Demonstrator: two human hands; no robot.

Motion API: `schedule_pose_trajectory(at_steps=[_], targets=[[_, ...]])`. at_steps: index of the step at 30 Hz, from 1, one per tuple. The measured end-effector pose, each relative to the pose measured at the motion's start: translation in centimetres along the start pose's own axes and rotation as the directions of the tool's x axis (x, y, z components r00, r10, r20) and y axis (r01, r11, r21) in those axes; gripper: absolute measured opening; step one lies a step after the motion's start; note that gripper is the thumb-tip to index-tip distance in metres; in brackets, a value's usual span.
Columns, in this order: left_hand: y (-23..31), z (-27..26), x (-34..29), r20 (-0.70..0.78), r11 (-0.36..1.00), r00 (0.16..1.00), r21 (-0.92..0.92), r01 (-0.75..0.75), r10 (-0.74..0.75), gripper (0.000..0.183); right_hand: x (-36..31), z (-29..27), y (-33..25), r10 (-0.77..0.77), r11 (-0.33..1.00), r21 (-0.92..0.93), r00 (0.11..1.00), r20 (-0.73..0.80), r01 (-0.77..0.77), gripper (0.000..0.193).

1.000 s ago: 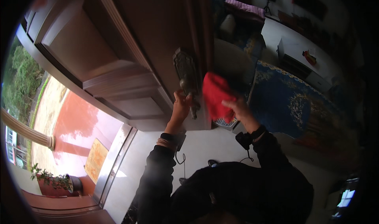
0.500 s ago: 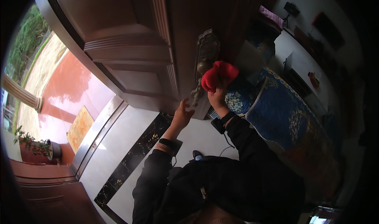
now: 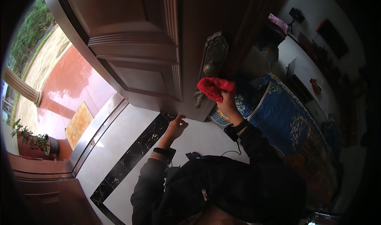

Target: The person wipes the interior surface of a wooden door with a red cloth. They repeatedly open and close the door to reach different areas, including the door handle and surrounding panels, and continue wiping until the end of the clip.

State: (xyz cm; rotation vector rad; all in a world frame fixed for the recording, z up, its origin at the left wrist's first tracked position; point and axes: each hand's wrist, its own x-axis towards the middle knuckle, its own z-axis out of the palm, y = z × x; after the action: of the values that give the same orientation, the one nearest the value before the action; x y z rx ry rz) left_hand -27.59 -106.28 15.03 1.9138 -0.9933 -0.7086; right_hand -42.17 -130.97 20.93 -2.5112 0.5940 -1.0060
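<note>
In front of me stands a brown panelled door (image 3: pixel 135 50). Its ornate metal handle plate (image 3: pixel 214 50) carries a round knob (image 3: pixel 210 69) and a decorated lower end. My right hand (image 3: pixel 228 104) grips a red cloth (image 3: pixel 216 88), which lies against the lower part of the plate, just below the knob, and hides some of it. Lower and to the left, my left hand (image 3: pixel 175 128) hangs free over the floor with its fingers loosely curled and apart, holding nothing. Both wrists wear dark bands with a small dark box.
At right is a sofa with a blue patterned cover (image 3: pixel 278 114), with a white cabinet (image 3: pixel 309 76) beyond it. A metal threshold (image 3: pixel 97 134) lies at left; outside are a yellow mat (image 3: pixel 79 124), a potted plant (image 3: pixel 51 144) and a column (image 3: pixel 24 88).
My right hand has moved the red cloth down from beside the knob onto the lower plate, uncovering the knob. My left hand has dropped a little, away from the door handle.
</note>
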Motion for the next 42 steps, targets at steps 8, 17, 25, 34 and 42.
schedule_pose_trajectory(at_steps=[8, 17, 25, 34, 42], targets=[[0.2, -0.9, -1.0, 0.080, 0.998, 0.996, 0.035, 0.045, -0.048, 0.034, -1.5, -4.9, -3.3, 0.363, 0.916, 0.072, 0.893, 0.264, -0.394, 0.029], [2.0, -0.6, -2.0, 0.121, 0.971, 0.993, -0.239, 0.017, 0.013, 0.041, 1.5, -5.5, -12.7, -0.293, 0.946, 0.150, 0.956, 0.013, 0.288, 0.066], [2.5, -2.9, -1.5, -0.227, 0.583, 0.968, -0.803, -0.126, -0.104, 0.071, -0.8, -1.5, -11.9, -0.023, -0.074, 0.577, 0.580, 0.815, -0.814, 0.058], [6.0, -0.7, -2.4, 0.394, 0.130, 0.912, -0.916, 0.380, 0.117, 0.065, -3.6, 1.4, -9.0, 0.147, 0.476, 0.407, 0.527, 0.837, -0.780, 0.056], [9.7, -1.0, -1.3, 0.149, 0.244, 0.986, -0.961, 0.128, 0.071, 0.056, -1.4, 0.7, -5.4, 0.127, 0.927, 0.100, 0.556, 0.822, -0.361, 0.064]])
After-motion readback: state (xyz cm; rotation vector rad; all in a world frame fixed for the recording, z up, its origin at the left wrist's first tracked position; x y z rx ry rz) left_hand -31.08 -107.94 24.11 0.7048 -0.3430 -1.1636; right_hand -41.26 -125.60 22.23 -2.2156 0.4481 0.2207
